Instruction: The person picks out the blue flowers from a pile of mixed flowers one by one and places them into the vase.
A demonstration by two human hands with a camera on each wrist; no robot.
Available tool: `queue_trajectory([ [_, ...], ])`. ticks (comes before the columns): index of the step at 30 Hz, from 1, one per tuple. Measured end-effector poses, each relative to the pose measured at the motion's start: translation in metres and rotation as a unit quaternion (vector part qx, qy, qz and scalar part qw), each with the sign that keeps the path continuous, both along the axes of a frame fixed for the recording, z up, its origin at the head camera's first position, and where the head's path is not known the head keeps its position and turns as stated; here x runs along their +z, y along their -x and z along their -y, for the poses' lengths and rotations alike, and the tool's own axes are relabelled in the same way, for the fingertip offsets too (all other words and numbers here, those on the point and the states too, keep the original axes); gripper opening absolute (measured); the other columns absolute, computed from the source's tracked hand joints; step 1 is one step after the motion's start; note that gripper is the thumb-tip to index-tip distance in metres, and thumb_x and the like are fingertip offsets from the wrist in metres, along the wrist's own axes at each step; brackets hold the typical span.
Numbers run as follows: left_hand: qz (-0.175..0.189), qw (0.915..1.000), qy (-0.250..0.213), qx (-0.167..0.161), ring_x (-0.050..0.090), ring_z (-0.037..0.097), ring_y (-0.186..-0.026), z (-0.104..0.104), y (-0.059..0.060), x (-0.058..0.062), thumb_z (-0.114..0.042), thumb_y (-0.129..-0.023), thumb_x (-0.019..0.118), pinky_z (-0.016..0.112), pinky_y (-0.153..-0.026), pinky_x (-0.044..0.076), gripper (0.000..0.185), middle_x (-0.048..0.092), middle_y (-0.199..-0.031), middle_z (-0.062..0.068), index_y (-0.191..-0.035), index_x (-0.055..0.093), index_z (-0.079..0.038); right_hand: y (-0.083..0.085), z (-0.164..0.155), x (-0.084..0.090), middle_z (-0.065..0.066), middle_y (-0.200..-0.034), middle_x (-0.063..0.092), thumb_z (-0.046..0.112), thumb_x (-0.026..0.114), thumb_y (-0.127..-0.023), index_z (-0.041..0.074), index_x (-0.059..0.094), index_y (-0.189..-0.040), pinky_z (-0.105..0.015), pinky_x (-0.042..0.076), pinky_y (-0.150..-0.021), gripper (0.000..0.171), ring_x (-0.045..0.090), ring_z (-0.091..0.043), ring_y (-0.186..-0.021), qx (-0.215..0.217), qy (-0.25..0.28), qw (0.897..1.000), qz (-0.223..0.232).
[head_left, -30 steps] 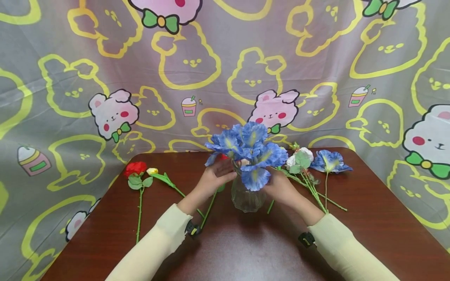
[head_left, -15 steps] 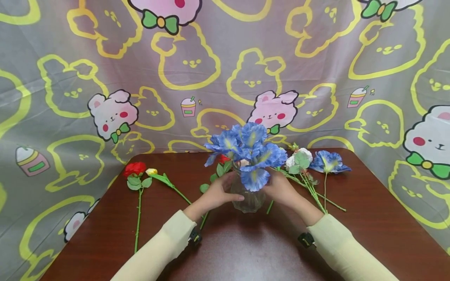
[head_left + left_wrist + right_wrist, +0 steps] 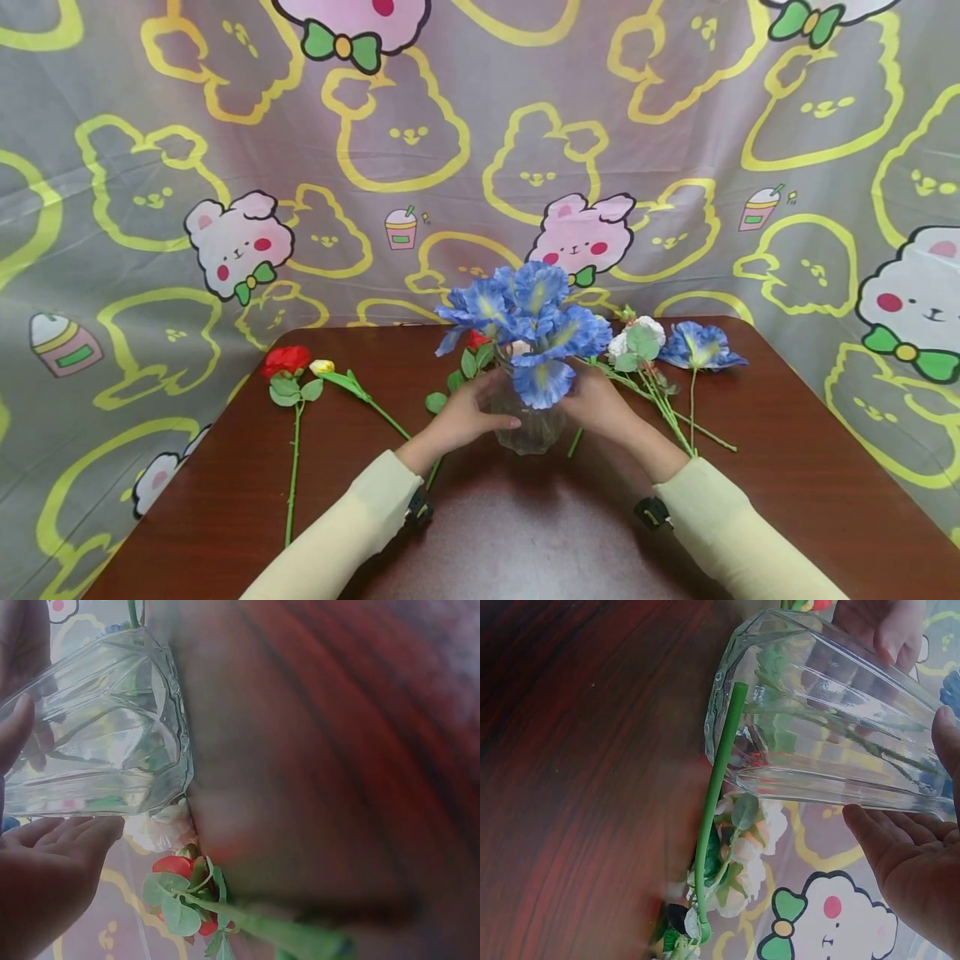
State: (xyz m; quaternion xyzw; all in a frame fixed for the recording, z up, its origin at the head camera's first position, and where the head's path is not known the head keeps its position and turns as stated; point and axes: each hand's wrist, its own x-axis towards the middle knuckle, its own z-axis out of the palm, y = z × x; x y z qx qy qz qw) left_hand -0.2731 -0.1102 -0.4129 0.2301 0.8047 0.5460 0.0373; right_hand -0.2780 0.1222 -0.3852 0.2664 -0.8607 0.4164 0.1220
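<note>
A clear ribbed glass vase (image 3: 529, 427) stands mid-table and holds a bunch of blue flowers (image 3: 536, 323). My left hand (image 3: 467, 413) cups the vase's left side, fingers curled across the glass. My right hand (image 3: 600, 403) cups its right side below the blooms. In the left wrist view the vase (image 3: 97, 742) lies between thumb and fingers (image 3: 67, 832). The right wrist view shows the vase (image 3: 832, 735) with green stems inside and my right hand (image 3: 919, 855) against it.
On the dark wood table (image 3: 525, 533), a red rose (image 3: 287, 360) and a yellow bud (image 3: 324, 366) lie at the left. White flowers (image 3: 637, 337) and a loose blue flower (image 3: 701, 346) lie at the right. A red bloom (image 3: 475, 339) lies behind the vase. A cartoon-print cloth hangs behind.
My left hand came down from the blue blooms to the vase's left side a second ago and has since stayed there. The right hand has not moved.
</note>
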Motion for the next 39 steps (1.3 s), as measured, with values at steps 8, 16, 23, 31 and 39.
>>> queue_trajectory([
  [8, -0.027, 0.9996, 0.005, -0.006, 0.042, 0.029, -0.133, 0.000, 0.000, -0.001, -0.011, -0.082, 0.079, 0.040, -0.107, 0.037, 0.078, 0.042, -0.147, 0.016, -0.147, 0.037, 0.001, 0.001, 0.000, -0.001, -0.001, -0.071, 0.063, 0.011, 0.074, -0.080, -0.007, 0.060, -0.121, -0.029, 0.045, -0.056, 0.047, 0.049, -0.010, -0.059, 0.000, -0.007, 1.000, -0.014],
  [16, -0.024, 0.9996, 0.016, 0.002, 0.043, 0.032, -0.132, 0.000, -0.001, -0.001, -0.014, -0.083, 0.079, 0.043, -0.106, 0.038, 0.079, 0.042, -0.147, 0.018, -0.147, 0.036, 0.002, -0.001, -0.001, 0.003, 0.003, -0.064, 0.058, 0.009, 0.072, -0.080, -0.008, 0.059, -0.123, -0.029, 0.044, -0.054, 0.048, 0.047, -0.008, -0.056, 0.003, -0.017, 1.000, -0.010],
  [23, -0.021, 0.9994, 0.028, 0.003, 0.044, 0.028, -0.132, 0.000, -0.001, 0.000, -0.017, -0.083, 0.079, 0.039, -0.106, 0.038, 0.079, 0.043, -0.146, 0.015, -0.147, 0.037, 0.000, 0.000, -0.010, 0.012, -0.004, -0.079, 0.062, 0.006, 0.073, -0.082, -0.009, 0.054, -0.127, -0.029, 0.050, -0.060, 0.052, 0.058, -0.014, -0.068, 0.029, -0.014, 0.999, 0.014],
  [31, -0.013, 0.9994, 0.030, 0.006, 0.042, 0.031, -0.133, 0.000, -0.003, 0.002, -0.015, -0.084, 0.078, 0.042, -0.106, 0.037, 0.078, 0.041, -0.147, 0.018, -0.147, 0.035, 0.002, 0.004, -0.042, 0.026, -0.015, -0.129, 0.060, 0.017, 0.079, -0.083, 0.001, 0.053, -0.135, -0.050, 0.049, -0.093, 0.060, 0.056, -0.035, -0.118, 0.059, -0.026, 0.997, 0.042],
  [39, -0.007, 0.9993, 0.037, 0.010, 0.043, 0.034, -0.132, -0.001, -0.011, 0.013, -0.014, -0.085, 0.077, 0.044, -0.105, 0.038, 0.076, 0.042, -0.146, 0.021, -0.146, 0.036, 0.006, 0.001, -0.086, 0.042, -0.027, -0.133, 0.053, 0.033, 0.073, -0.089, -0.007, 0.045, -0.139, -0.056, 0.046, -0.094, 0.070, 0.052, -0.043, -0.120, -0.054, -0.093, 0.989, 0.099],
])
